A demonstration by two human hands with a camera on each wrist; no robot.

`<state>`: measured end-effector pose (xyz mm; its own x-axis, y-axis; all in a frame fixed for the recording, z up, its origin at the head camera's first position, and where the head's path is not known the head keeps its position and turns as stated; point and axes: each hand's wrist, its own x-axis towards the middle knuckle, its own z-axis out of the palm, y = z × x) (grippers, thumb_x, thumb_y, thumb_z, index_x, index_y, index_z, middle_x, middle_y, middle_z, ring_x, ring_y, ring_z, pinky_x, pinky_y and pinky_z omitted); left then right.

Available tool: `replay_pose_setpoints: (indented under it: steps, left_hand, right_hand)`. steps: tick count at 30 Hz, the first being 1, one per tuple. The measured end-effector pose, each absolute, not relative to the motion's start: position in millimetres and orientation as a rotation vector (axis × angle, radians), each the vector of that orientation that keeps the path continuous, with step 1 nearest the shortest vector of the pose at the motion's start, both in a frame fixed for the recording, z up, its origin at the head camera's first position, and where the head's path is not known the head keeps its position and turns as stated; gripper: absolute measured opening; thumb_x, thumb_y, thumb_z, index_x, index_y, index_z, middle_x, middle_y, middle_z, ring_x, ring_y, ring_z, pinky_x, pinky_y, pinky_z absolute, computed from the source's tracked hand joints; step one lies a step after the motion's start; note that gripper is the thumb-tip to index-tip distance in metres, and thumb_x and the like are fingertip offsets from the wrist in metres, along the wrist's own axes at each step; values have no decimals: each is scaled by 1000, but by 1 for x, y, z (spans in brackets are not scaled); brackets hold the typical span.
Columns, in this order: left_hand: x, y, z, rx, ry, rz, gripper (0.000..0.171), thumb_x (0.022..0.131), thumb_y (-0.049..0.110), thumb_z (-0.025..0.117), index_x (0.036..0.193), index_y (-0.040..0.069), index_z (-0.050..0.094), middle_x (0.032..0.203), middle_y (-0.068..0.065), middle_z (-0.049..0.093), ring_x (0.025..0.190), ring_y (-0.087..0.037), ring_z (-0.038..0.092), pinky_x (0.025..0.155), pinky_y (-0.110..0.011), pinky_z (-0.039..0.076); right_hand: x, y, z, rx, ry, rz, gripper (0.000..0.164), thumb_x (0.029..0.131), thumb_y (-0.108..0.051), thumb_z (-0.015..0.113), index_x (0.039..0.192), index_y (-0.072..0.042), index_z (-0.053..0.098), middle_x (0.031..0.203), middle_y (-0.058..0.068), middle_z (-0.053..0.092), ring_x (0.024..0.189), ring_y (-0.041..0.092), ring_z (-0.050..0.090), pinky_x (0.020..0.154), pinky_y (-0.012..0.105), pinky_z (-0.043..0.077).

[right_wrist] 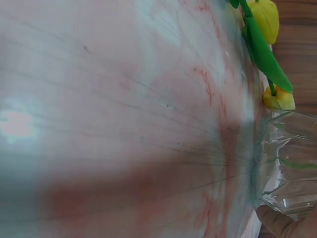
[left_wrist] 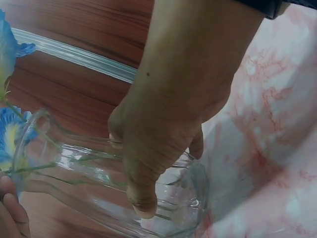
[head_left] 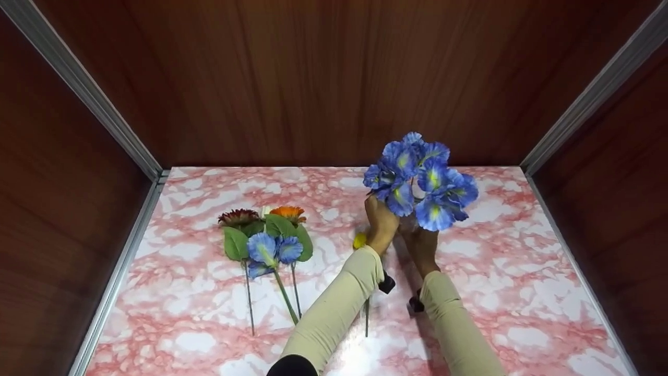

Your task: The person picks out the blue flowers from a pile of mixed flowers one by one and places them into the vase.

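Blue artificial irises point(head_left: 441, 185) stand with their blooms above both hands, their green stems running down inside a clear glass vase point(left_wrist: 79, 166). My right hand point(head_left: 421, 248) grips the lower part of the vase; in the left wrist view that right hand point(left_wrist: 168, 114) reaches in from the top, thumb across the glass. My left hand point(head_left: 383, 216) is up by the rim under the blooms. Only a few curled fingers point(left_wrist: 12, 210) of it show in the left wrist view, at an iris stem. The right thumb point(right_wrist: 280, 223) presses near the vase base.
Left of my arms lie a blue iris point(head_left: 274, 249), a dark red flower point(head_left: 239, 216) and an orange flower point(head_left: 288, 212) with leaves. Yellow tulips point(right_wrist: 265, 22) lie beside the vase. Wooden panels point(head_left: 334, 83) enclose the marbled pink table point(head_left: 193, 308).
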<state>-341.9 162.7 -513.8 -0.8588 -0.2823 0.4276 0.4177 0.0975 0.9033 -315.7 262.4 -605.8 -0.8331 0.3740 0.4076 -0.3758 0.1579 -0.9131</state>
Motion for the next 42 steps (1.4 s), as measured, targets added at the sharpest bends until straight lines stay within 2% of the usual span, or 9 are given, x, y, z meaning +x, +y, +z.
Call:
replay_pose_setpoints:
  steps: [2, 4, 6, 13, 19, 25, 30, 34, 42]
  left_hand:
    - [-340, 163, -516, -118, -1958, -1717, 12, 82, -2, 58, 83, 0, 70, 74, -8, 68, 70, -13, 57, 69, -28, 50]
    - [-339, 163, -519, -99, -2010, -1679, 18, 85, -2, 52, 84, -1, 70, 75, -10, 68, 71, -18, 60, 69, -29, 50]
    - [-338, 162, -520, -84, -2047, -1661, 23, 86, -4, 47, 87, -2, 70, 78, -12, 67, 75, -22, 62, 73, -30, 50]
    - [-342, 159, -518, -97, -2002, -1715, 24, 83, -8, 46, 83, -2, 69, 70, -7, 64, 68, -11, 53, 67, -25, 49]
    - [-348, 155, -522, -118, -1979, -1776, 13, 83, 3, 57, 75, 1, 67, 66, -4, 60, 63, -9, 48, 60, -27, 46]
    - [-344, 152, -530, -75, -2169, -1668, 10, 80, 0, 61, 79, 4, 70, 73, -5, 67, 65, -16, 60, 61, -36, 50]
    - [-341, 146, -540, -44, -2232, -1677, 20, 72, -5, 63, 85, 6, 74, 81, -4, 72, 74, -19, 66, 66, -31, 52]
    - [-338, 139, -549, -18, -2242, -1704, 12, 75, 1, 72, 84, 8, 74, 76, -5, 70, 71, -19, 66, 65, -28, 50]
    - [-330, 126, -566, -50, -2310, -1652, 13, 82, 0, 63, 80, 9, 72, 75, -1, 70, 70, -12, 64, 66, -28, 49]
  right_hand:
    - [-315, 265, -608, 14, -2076, 1278, 42, 67, 1, 72, 104, 11, 55, 98, 18, 59, 97, 23, 53, 91, 32, 40]
    - [-315, 267, -608, 39, -2124, 1171, 51, 67, -4, 76, 110, 14, 55, 106, 27, 58, 104, 37, 52, 95, 43, 38]
    - [-314, 267, -607, 31, -2142, 1199, 56, 68, -3, 78, 115, 14, 54, 112, 29, 57, 109, 41, 50, 99, 47, 35]
    - [-312, 266, -600, -130, -2227, 1276, 58, 70, -2, 80, 119, 12, 52, 112, 27, 57, 109, 37, 49, 99, 46, 35]
    - [-312, 265, -599, -158, -2215, 1276, 58, 70, -4, 81, 118, 10, 51, 111, 25, 56, 107, 35, 49, 97, 44, 36]
    - [-314, 265, -604, -50, -2155, 1228, 55, 70, -4, 81, 116, 11, 55, 113, 25, 58, 111, 37, 50, 100, 45, 34]
    - [-315, 266, -607, -17, -2175, 1142, 60, 70, -7, 81, 120, 12, 53, 117, 28, 56, 114, 41, 48, 103, 48, 31]
    - [-314, 267, -608, 0, -2179, 1161, 66, 72, -7, 81, 126, 10, 49, 122, 28, 53, 118, 40, 45, 105, 47, 30]
    - [-310, 266, -610, -60, -2193, 1234, 64, 72, -5, 80, 125, 10, 48, 123, 27, 53, 120, 40, 42, 106, 45, 28]
